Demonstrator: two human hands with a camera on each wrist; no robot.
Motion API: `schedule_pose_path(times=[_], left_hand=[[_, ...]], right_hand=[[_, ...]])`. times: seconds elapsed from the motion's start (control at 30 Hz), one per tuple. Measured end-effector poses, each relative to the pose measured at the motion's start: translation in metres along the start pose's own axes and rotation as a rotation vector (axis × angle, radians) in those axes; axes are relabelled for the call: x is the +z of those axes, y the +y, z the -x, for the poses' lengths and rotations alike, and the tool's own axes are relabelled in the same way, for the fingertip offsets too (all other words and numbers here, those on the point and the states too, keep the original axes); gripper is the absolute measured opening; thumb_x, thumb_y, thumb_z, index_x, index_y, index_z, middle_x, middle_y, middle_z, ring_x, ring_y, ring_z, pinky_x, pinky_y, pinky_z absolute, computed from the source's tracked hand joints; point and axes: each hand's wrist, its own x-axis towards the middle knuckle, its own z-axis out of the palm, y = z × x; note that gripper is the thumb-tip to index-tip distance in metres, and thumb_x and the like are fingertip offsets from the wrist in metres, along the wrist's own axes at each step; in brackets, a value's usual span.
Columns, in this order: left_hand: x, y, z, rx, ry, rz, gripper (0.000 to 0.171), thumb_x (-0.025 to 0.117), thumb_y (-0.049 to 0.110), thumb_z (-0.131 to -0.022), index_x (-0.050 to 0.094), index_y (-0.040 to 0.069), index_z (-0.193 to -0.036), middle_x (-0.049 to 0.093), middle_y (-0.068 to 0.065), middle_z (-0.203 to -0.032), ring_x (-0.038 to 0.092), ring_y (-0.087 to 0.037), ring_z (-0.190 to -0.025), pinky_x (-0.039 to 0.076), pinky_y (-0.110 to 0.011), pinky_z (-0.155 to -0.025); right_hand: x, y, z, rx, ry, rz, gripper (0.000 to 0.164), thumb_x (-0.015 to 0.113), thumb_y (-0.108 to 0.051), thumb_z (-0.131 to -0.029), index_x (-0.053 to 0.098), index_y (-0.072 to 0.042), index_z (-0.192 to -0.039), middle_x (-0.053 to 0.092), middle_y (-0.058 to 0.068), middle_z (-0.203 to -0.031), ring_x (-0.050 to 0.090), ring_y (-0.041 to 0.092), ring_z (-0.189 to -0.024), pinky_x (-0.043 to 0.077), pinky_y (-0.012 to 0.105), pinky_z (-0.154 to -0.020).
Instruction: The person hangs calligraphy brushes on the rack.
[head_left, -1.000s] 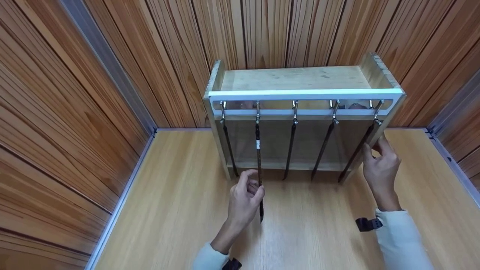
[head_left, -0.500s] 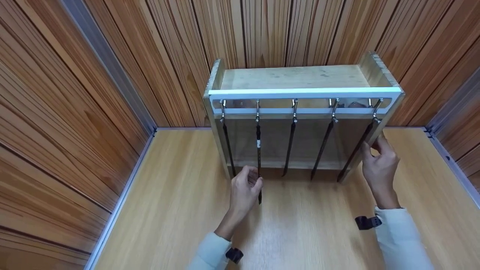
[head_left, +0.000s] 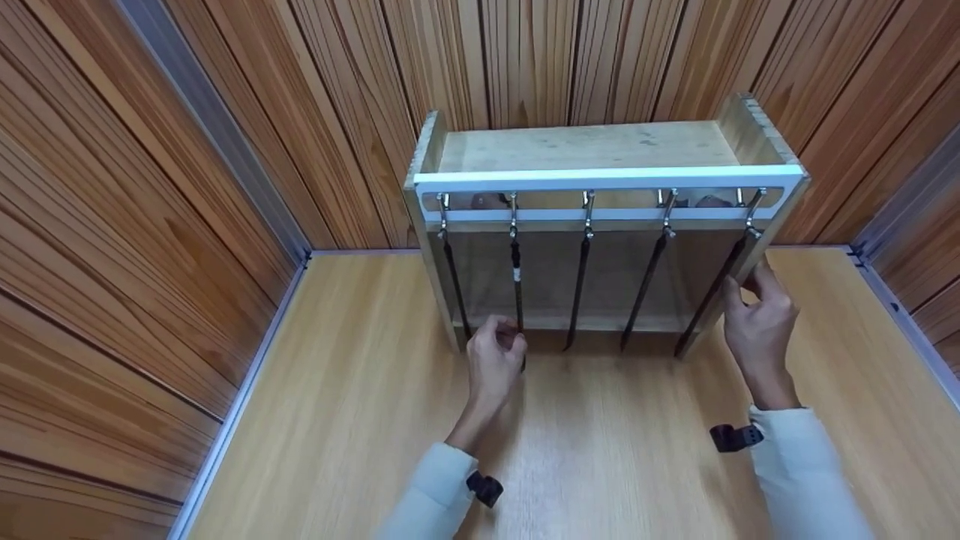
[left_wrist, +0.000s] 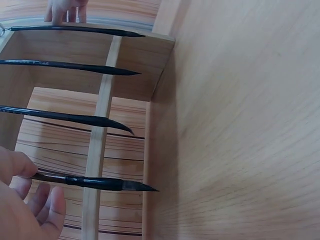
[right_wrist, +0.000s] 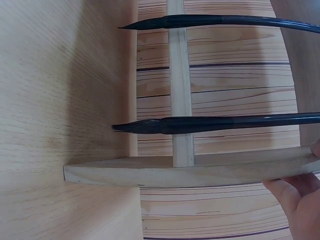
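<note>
In the head view, my left hand (head_left: pixel 495 360) holds a writing brush (head_left: pixel 517 292) with a white label, second from the left on the rack. The left wrist view shows thumb and finger pinching its handle above the dark bristle head (left_wrist: pixel 135 186), which points down. Its top end is at a metal hook (head_left: pixel 514 217). My right hand (head_left: pixel 761 330) grips the right side panel (right_wrist: pixel 165 176) of the wooden rack (head_left: pixel 585 146), thumb on the outer side in the right wrist view. Beside that hand hangs the rightmost brush (head_left: pixel 712 300).
A white rail (head_left: pixel 607 180) with several hooks runs across the rack's front. Other brushes, such as the middle one (head_left: pixel 577 296), hang from it. A wood-grain tabletop (head_left: pixel 345 390) lies below, and slatted wooden walls (head_left: pixel 532 60) stand behind and at the sides.
My left hand has moved up and towards the rack, bringing the brush's lower end closer to the row of hanging brushes. The right hand keeps its grip on the side panel.
</note>
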Motion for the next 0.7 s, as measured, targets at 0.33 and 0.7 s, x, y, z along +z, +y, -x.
schedule_pose_path(times=[0.33,0.7], left_hand=[[-0.005,-0.001,0.013,-0.049,-0.039,0.090,0.014,0.066,-0.003,-0.087,0.065,-0.002,-0.101,0.065,-0.011,-0.094,0.064,-0.022,-0.080,0.056,-0.028,-0.068],[-0.031,0.000,0.040,0.112,-0.199,-0.107,0.022,0.069,0.000,-0.089,0.062,0.003,-0.110,0.063,-0.012,-0.104,0.063,-0.025,-0.089,0.056,-0.031,-0.072]], right_hand=[[-0.003,-0.001,0.002,-0.017,0.018,-0.011,0.036,0.063,0.001,-0.095,0.066,-0.006,-0.130,0.070,0.012,-0.114,0.060,-0.004,-0.097,0.050,0.015,-0.086],[-0.007,0.005,0.005,0.002,0.036,0.039,0.037,0.063,-0.003,-0.097,0.065,-0.009,-0.134,0.070,0.013,-0.118,0.062,0.000,-0.100,0.051,0.018,-0.088]])
